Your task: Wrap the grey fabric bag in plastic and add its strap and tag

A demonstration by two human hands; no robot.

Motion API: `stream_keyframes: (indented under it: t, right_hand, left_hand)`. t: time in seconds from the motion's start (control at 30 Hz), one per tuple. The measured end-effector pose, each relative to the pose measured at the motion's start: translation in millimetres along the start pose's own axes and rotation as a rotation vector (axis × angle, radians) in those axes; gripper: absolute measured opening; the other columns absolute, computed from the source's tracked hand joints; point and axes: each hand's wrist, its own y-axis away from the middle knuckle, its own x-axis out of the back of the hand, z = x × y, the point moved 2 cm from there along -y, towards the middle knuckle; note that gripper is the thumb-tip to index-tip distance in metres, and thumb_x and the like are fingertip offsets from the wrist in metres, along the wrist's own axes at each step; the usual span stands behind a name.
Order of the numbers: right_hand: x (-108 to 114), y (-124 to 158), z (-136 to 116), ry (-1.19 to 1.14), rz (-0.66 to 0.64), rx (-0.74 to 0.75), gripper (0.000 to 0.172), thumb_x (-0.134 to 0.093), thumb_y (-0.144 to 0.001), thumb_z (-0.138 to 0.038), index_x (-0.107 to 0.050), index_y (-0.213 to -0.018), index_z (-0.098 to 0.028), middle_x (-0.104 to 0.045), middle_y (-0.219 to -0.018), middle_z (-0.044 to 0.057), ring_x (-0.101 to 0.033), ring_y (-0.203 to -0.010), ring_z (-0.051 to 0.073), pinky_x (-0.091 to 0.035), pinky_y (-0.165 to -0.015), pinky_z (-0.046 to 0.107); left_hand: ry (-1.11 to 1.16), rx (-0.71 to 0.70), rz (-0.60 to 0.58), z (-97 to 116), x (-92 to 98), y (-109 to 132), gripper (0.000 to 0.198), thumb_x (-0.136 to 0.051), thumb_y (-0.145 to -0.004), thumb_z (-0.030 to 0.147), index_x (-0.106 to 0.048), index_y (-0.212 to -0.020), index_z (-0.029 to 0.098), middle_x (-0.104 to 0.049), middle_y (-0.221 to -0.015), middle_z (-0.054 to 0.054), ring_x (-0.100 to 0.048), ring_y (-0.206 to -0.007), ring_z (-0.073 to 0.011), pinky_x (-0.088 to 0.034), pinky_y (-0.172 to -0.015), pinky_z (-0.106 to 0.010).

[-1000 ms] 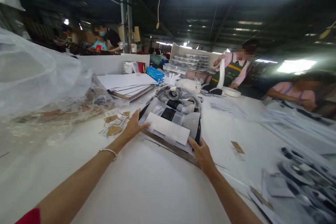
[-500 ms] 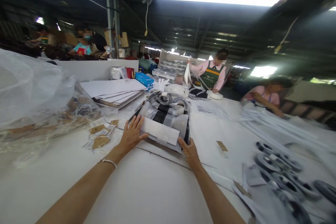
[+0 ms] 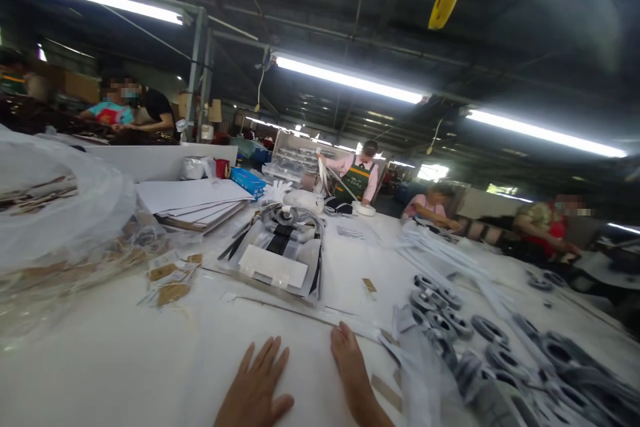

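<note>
My left hand (image 3: 260, 383) rests palm down above the white tabletop's near part, fingers spread, with nothing in it. To its right, my right hand (image 3: 347, 363) is turned partly edge-on, fingers stretched forward and close together, also holding nothing visible. Ahead of both hands, and apart from them, lies a clear plastic-wrapped package (image 3: 287, 250). Inside are grey and black pieces, a coiled grey strap at the far end, and a white card (image 3: 273, 265) across the near end. A thin dark edge line runs along the table between the hands and the package.
White boards (image 3: 193, 200) are stacked behind left, beside a blue box (image 3: 249, 181). Plastic bags (image 3: 65, 213) and brown tags (image 3: 173, 293) lie left. Grey coiled rolls (image 3: 493, 330) spread over the right side. A co-worker in a green apron (image 3: 355, 180) stands opposite, handling white strip.
Both hands have let go of the package and drawn back toward me. The package stays flat on the table. The view has swung to the right.
</note>
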Motion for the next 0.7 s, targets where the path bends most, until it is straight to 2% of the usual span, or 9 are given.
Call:
stream_keyframes:
  t: [0.1, 0.2, 0.3, 0.43, 0.6, 0.7]
  right_hand:
    - [16.3, 33.5, -3.1, -0.024, -0.002, -0.095, 0.090, -0.068, -0.059, -0.079, -0.058, -0.122, -0.015, -0.061, -0.132, 0.019, -0.054, -0.128, 0.034, -0.044, -0.107, 0.041]
    - [32.4, 72.0, -19.3, 0.084, -0.093, -0.039, 0.071, -0.071, -0.066, -0.066, -0.064, -0.114, -0.016, -0.066, -0.126, 0.016, -0.056, -0.125, 0.034, -0.043, -0.107, 0.042]
    - [47.8, 109.5, -34.8, 0.204, -0.197, 0.001, 0.054, -0.069, -0.070, -0.054, -0.069, -0.109, -0.016, -0.071, -0.115, 0.013, -0.062, -0.117, 0.033, -0.045, -0.103, 0.043]
    - [73.8, 149.9, -44.2, 0.295, -0.232, 0.039, 0.040, -0.065, -0.072, -0.046, -0.072, -0.099, -0.017, -0.074, -0.104, 0.010, -0.067, -0.105, 0.031, -0.050, -0.094, 0.040]
    - [108.4, 177.6, -41.1, 0.381, -0.259, 0.108, 0.034, -0.062, -0.079, -0.045, -0.073, -0.099, -0.020, -0.075, -0.100, 0.008, -0.069, -0.099, 0.028, -0.053, -0.089, 0.036]
    - [115.4, 181.6, -25.1, 0.404, -0.197, 0.200, 0.034, -0.061, -0.081, -0.049, -0.073, -0.100, -0.024, -0.075, -0.100, 0.008, -0.070, -0.096, 0.028, -0.055, -0.087, 0.034]
  left_hand:
    - [-0.002, 0.014, 0.010, 10.2, 14.0, 6.0, 0.066, -0.048, -0.091, 0.052, -0.035, -0.149, 0.027, -0.025, -0.158, -0.011, -0.022, -0.148, -0.0322, -0.015, -0.120, -0.062]
    - [-0.014, 0.017, 0.006, 16.5, 24.2, 10.8, 0.065, -0.045, -0.091, 0.052, -0.037, -0.149, 0.023, -0.026, -0.158, -0.013, -0.022, -0.148, -0.0310, -0.014, -0.120, -0.060]
    - [-0.042, 0.018, 0.011, 19.8, 24.7, 17.7, 0.062, -0.042, -0.092, 0.048, -0.038, -0.148, 0.021, -0.026, -0.157, -0.013, -0.023, -0.148, -0.0302, -0.016, -0.120, -0.058]
    - [-0.091, 0.008, 0.046, 22.4, 18.1, 30.4, 0.061, -0.041, -0.093, 0.049, -0.039, -0.148, 0.022, -0.029, -0.157, -0.013, -0.026, -0.147, -0.0308, -0.020, -0.119, -0.059]
    - [-0.139, 0.005, 0.126, 25.7, 16.2, 42.4, 0.057, -0.042, -0.095, 0.049, -0.043, -0.146, 0.024, -0.036, -0.155, -0.011, -0.032, -0.145, -0.0303, -0.026, -0.118, -0.056]
    - [-0.142, 0.021, 0.131, 26.0, 17.6, 43.6, 0.056, -0.043, -0.095, 0.051, -0.045, -0.144, 0.026, -0.038, -0.154, -0.009, -0.033, -0.144, -0.0292, -0.027, -0.119, -0.054]
